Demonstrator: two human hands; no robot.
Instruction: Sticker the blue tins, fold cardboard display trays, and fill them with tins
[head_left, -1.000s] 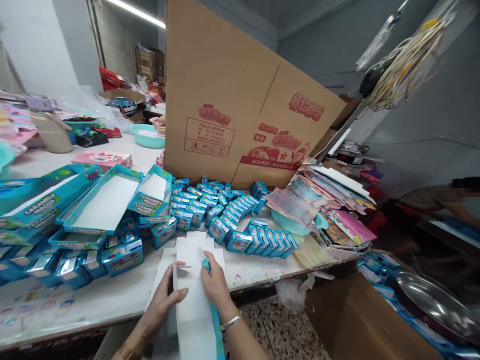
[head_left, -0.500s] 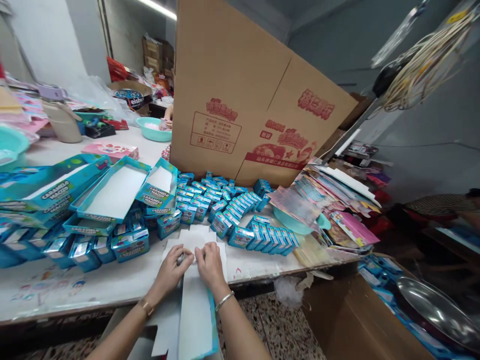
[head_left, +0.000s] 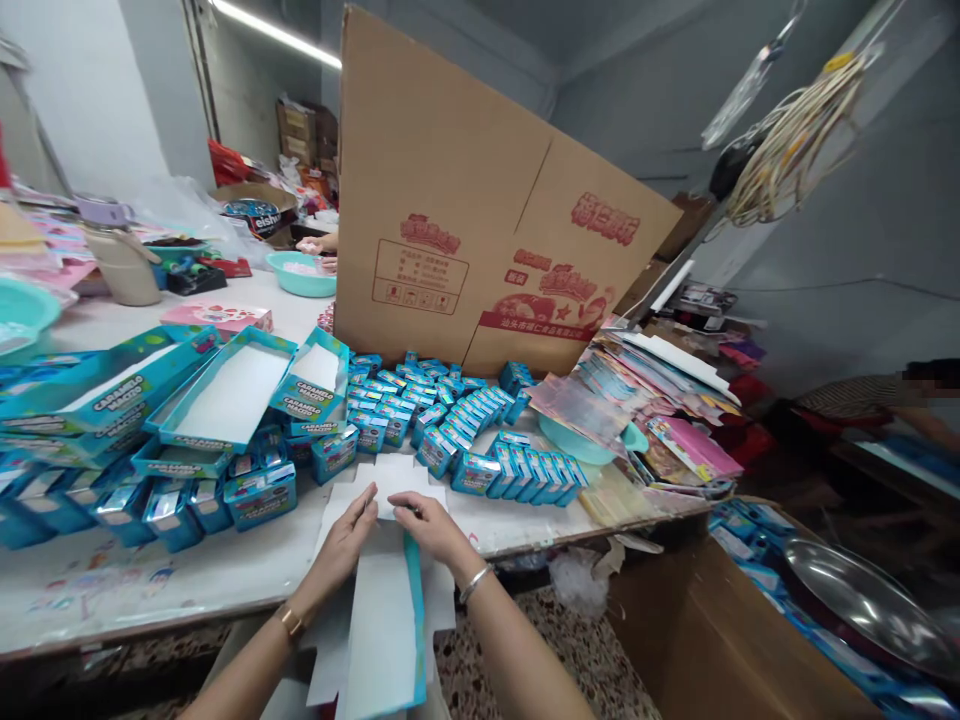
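A partly folded cardboard tray (head_left: 384,610), white inside with a blue right side wall, lies lengthwise below my hands, its near end past the table edge. Pale unfolded flaps of cardboard (head_left: 390,475) spread out at its far end, on the table. My left hand (head_left: 346,540) is at the left far corner, fingers pressed together on the card. Across from it, my right hand (head_left: 429,528) curls its fingers and thumb at the right far corner. Part of the card under both hands is hidden.
Finished blue trays (head_left: 229,385) are stacked at the left above blue packets (head_left: 259,495). More small packets (head_left: 465,420) stand in rows ahead. Behind them rises a large brown carton (head_left: 450,170). A metal bowl (head_left: 862,605) sits low right. Another person's hand (head_left: 322,244) shows behind the carton.
Both hands have shifted slightly at the tray's far corners, and their fingers have straightened. The tray's blue right wall leans further inward. The view has turned a little to the right.
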